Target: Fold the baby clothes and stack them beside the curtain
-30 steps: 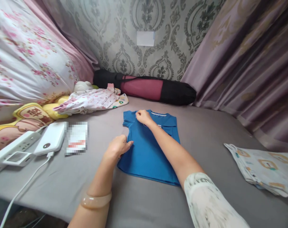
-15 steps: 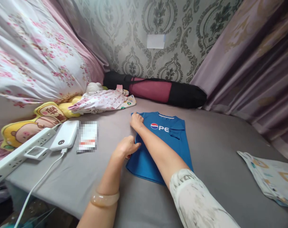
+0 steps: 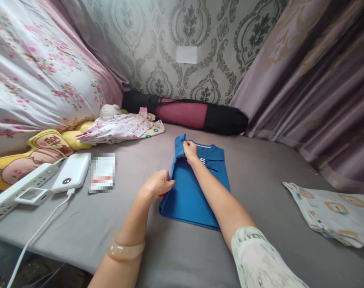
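Observation:
A blue T-shirt [image 3: 196, 196] lies on the grey bed sheet, its right sleeve folded inward over the chest. My right hand [image 3: 190, 151] grips the shirt's upper left side and holds that sleeve part raised, folding over the front. Lower down, my left hand [image 3: 159, 184] pinches the shirt's left edge, its fingertips partly hidden. The chest print is mostly covered by the lifted cloth and my right hand.
A power bank [image 3: 72, 172] with a cable and a power strip [image 3: 22, 188] lie at left, near a yellow plush pillow [image 3: 46, 154]. Crumpled floral clothes [image 3: 122, 128] and a long black-and-red bag [image 3: 184, 114] lie behind. Folded patterned cloth [image 3: 334, 212] sits at right.
My right hand has moved rightward with the shirt's upper left edge, lifting it over the chest print. My left hand stays at the left edge. The whole view has shifted slightly.

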`<state>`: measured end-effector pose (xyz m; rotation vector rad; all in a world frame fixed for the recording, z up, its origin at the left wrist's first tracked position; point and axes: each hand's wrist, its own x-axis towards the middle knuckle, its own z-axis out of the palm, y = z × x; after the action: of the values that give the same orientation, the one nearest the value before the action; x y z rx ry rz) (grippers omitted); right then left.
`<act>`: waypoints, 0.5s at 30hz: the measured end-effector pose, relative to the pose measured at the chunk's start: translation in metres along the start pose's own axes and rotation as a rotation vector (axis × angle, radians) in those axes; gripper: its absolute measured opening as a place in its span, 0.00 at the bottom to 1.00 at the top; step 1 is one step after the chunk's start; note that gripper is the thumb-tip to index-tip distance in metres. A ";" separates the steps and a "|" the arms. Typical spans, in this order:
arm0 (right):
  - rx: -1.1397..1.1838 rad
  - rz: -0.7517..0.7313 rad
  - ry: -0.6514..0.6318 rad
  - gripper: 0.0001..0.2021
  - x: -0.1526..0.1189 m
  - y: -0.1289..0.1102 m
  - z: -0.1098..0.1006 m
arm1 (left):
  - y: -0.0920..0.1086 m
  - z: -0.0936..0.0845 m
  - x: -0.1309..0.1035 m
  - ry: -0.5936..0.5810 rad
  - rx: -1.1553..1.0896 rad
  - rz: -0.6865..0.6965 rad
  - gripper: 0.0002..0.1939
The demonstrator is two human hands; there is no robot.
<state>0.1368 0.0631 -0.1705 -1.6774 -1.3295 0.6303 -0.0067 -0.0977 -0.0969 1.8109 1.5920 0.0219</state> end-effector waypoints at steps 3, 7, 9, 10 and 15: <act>0.063 0.029 0.051 0.14 -0.004 0.015 -0.016 | 0.003 0.006 0.000 0.031 0.009 0.040 0.10; 0.119 0.093 0.072 0.12 -0.009 0.032 -0.029 | 0.007 0.014 0.003 0.009 0.024 0.068 0.10; 0.140 0.128 0.074 0.11 -0.010 0.038 -0.032 | 0.009 0.018 0.005 -0.016 0.021 0.065 0.09; 0.149 0.144 0.072 0.10 -0.010 0.041 -0.034 | 0.009 0.020 0.005 -0.023 0.019 0.064 0.09; 0.188 0.203 0.038 0.08 -0.011 0.045 -0.037 | 0.012 0.022 0.007 -0.050 0.031 0.055 0.08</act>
<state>0.1857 0.0386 -0.1930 -1.6719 -1.0466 0.8118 0.0152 -0.1026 -0.1104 1.8646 1.5151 -0.0234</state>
